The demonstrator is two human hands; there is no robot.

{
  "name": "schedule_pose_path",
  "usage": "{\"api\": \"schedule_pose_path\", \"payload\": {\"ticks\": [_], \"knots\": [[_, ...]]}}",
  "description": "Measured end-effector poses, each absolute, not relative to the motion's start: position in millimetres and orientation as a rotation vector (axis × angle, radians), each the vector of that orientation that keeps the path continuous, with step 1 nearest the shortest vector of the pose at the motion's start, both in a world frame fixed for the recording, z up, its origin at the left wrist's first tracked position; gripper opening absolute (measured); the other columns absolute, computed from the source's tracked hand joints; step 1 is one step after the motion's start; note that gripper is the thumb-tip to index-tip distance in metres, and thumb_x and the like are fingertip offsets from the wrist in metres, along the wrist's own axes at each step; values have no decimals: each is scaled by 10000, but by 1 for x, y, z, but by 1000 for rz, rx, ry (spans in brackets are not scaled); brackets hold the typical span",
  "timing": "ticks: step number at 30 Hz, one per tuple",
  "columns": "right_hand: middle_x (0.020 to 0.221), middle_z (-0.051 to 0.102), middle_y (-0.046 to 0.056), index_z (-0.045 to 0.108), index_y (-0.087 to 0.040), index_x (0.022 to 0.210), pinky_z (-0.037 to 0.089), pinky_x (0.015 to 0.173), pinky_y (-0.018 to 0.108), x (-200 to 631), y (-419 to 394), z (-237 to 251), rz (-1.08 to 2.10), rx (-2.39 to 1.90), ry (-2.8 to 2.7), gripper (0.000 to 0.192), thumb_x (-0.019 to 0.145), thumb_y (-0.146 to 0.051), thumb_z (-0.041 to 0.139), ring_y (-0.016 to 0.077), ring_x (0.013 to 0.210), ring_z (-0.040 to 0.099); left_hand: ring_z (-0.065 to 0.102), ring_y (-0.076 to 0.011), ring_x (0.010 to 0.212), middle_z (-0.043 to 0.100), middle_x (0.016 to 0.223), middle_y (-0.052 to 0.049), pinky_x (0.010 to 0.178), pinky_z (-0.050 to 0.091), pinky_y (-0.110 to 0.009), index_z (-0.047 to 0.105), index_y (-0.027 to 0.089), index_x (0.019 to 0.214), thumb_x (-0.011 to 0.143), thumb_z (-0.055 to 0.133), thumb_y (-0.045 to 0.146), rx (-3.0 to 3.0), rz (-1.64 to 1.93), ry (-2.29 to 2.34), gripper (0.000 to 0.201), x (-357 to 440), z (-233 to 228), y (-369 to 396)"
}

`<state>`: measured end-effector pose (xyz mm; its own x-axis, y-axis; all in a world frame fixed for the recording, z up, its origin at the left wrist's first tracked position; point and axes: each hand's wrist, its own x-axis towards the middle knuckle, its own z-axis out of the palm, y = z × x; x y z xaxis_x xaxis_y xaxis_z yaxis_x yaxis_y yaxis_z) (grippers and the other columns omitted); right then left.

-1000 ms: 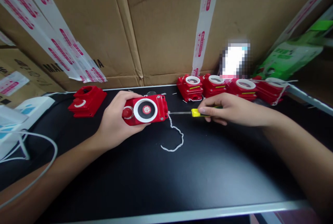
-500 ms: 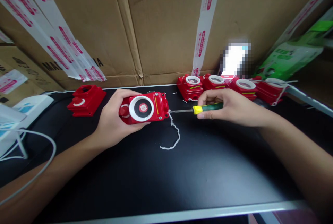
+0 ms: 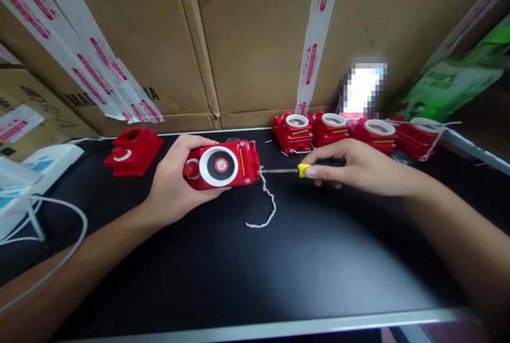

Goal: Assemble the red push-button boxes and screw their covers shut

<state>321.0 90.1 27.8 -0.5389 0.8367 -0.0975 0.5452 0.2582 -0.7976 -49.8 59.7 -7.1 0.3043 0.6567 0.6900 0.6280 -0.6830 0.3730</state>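
Observation:
My left hand (image 3: 171, 178) is wrapped round a red box-shaped device (image 3: 250, 160) with a white ring, a dark round face and a red knob. In my right hand (image 3: 346, 168) is a screwdriver (image 3: 281, 171) with a yellow and green handle, held level and pointing left. Its tip meets the device's right end, where a white twisted cord (image 3: 273, 202) hangs down and curls on the table. The exact spot under the tip is too small to make out.
Several similar red devices (image 3: 292, 133) stand in a row at the back right. Another red housing (image 3: 133, 152) sits at the left, near a white power strip (image 3: 48, 173). Behind stand a cardboard box (image 3: 255, 40), a blurred phone (image 3: 362, 88) and a green package (image 3: 446, 85).
The fingers of my right hand have shifted on the screwdriver handle, now covering more of it with the thumb near its yellow collar. The device and cord stay almost in place.

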Motion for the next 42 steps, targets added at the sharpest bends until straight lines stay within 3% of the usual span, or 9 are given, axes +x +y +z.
{"api": "schedule_pose_path", "payload": {"ticks": [3,8,15,22,26,29,35,38,42], "knots": [[876,812,36,859,-237,987,572,662,307,320,90,26,1088,-1225,-2241,445,903,-674,843,205,768,732,749,-315,1181,744,1287,-59,1008,646,-468,652,269,1321,768,1017,342,2505,1349,1234,666,-50,-7,60],[1019,805,49,771,-224,936,589,893,376,319,91,23,932,-1123,-2160,510,715,-615,1014,240,926,740,747,-337,1194,748,1301,-68,1020,646,-513,655,284,1321,773,1009,347,2496,1307,1219,655,-49,-7,60],[846,795,38,768,-223,890,600,681,354,316,87,28,1156,-1144,-2077,472,742,-608,998,214,722,724,750,-342,1179,755,1285,-66,1016,646,-527,655,299,1304,782,997,364,2490,1320,1247,627,-47,-6,58],[840,775,24,848,-218,1072,517,560,312,317,85,27,1173,-1158,-2249,410,989,-612,771,136,530,630,744,-335,1184,755,1280,-68,1025,636,-511,658,280,1308,790,988,380,2535,1298,1266,623,-49,-4,59],[960,812,41,826,-234,1166,556,691,328,318,88,21,964,-1129,-2319,485,888,-628,881,192,730,709,753,-341,1162,750,1267,-75,992,652,-519,658,282,1299,791,988,364,2515,1272,1271,611,-48,-3,59],[1014,818,53,787,-228,1086,567,759,350,319,90,17,793,-1106,-2331,505,783,-584,976,229,837,733,757,-340,1156,749,1264,-73,987,653,-505,655,273,1300,774,1000,367,2513,1254,1271,636,-48,-4,60],[978,834,70,792,-236,932,572,821,395,317,89,21,730,-1032,-2302,379,847,-577,936,275,887,761,748,-323,1173,744,1282,-64,1025,634,-476,643,277,1313,759,1008,342,2523,1241,1269,667,-50,-5,60],[994,852,64,834,-238,989,567,844,391,317,88,24,728,-1043,-2310,379,887,-598,896,275,896,769,747,-323,1173,746,1287,-65,1023,634,-476,639,280,1309,756,1007,347,2511,1258,1279,668,-50,-6,60],[930,843,42,844,-236,1045,535,734,347,317,88,25,858,-1108,-2380,379,981,-605,787,227,751,740,745,-324,1173,749,1289,-63,1022,634,-480,642,282,1312,749,1012,359,2507,1255,1284,678,-51,-6,61]]}}
